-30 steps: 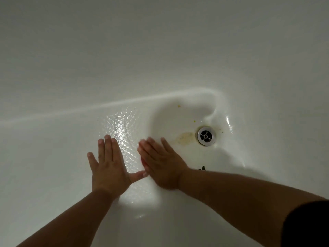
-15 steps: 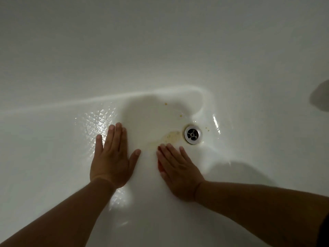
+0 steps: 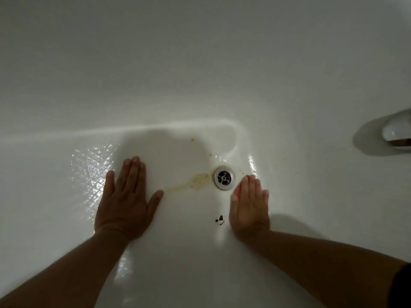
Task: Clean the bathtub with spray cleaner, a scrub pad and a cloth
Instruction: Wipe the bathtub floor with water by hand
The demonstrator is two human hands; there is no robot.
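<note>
Looking down into bathtub [image 3: 200,74], drain end. Hard, rigid, glossy, with wet sheen on textured patch [image 3: 93,165] by left hand [image 3: 126,203], so probably slippery. No lifting or grabbing here, just pressing flat on floor. Yellowish stain [image 3: 195,181] just left of drain [image 3: 224,178], dark speck [image 3: 219,219] below it. Both arms stretched forward, palms down, fingers straight and together, gripping nothing visible. Right hand [image 3: 249,207] just beside drain, reddish hint at finger edge, can't tell what
</note>
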